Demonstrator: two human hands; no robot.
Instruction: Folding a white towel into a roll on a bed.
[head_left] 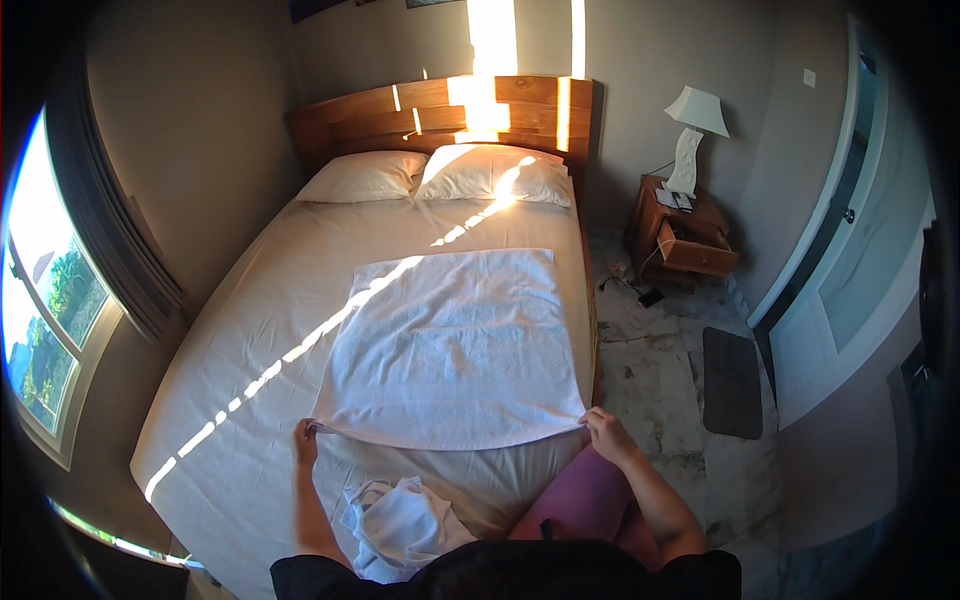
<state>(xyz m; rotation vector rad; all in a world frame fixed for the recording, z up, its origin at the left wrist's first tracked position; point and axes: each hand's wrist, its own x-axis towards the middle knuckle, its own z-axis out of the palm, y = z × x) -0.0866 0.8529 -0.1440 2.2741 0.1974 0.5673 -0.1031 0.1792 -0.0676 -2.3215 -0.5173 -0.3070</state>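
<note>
A white towel [450,340] lies spread over the bed, its far part flat with a few wrinkles and its near edge lifted slightly off the sheet. My left hand [306,440] pinches the near left corner. At the near right corner, my right hand [606,436] grips the towel between thumb and fingers. The near edge sags a little between the two hands. Close to my body, a crumpled white cloth [405,525] rests on the bed, partly hidden by my dark shirt.
Two pillows [495,175] lie against the wooden headboard [380,115]. Right of the bed stands a nightstand [690,225] with its drawer pulled out and a white lamp [690,150] on top. A dark mat [732,383] lies on the floor by the door [850,260]. A window [50,320] is at left.
</note>
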